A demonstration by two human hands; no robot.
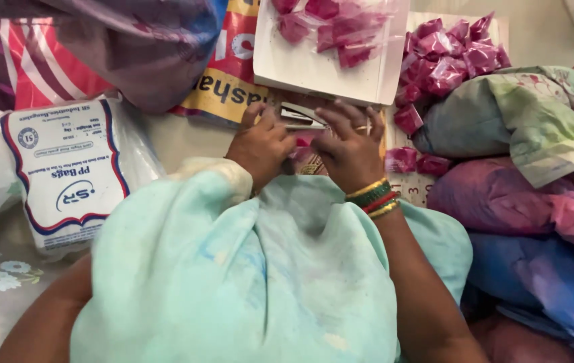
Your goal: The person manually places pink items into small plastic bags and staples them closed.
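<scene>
Both hands grip tight: my left hand [260,144] squeezes the stapler [300,115], my right hand [351,149] pinches a pink packet [308,144] under it. Fingers sit close; I think they could get pinched.

Both forearms reach forward, left hand [260,144] fisted, fingers curled; right hand [351,149] just beside it, fingers bent, knuckles up.

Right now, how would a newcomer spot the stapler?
Start at the white tray of pink packets at top centre. Just below its near edge, both hands meet, and the stapler sits between them. It is the only metal thing, silver among pink packets and cloth.
</scene>
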